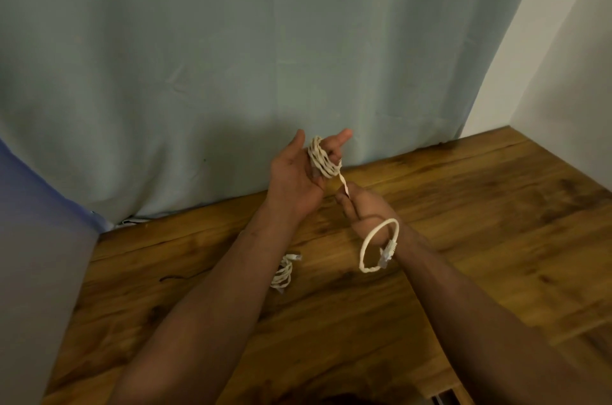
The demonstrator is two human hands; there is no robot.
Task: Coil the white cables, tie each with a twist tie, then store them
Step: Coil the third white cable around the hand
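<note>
My left hand (298,172) is raised above the wooden table (463,212), palm toward me, with a white cable (323,157) wound in several loops around its fingers. A short taut stretch of that cable runs down to my right hand (362,205), which pinches it. Below the right hand the cable's free end (377,247) curls in one loop and ends in a clear plug beside my right wrist. A second white cable (284,275), bundled into a coil, lies on the table under my left forearm, which partly hides it.
A thin dark strand, possibly a twist tie (174,278), lies on the table at the left. A pale green curtain (231,73) hangs behind the table. A white wall (563,73) rises at the right, and a blue-grey surface (39,255) stands at the left.
</note>
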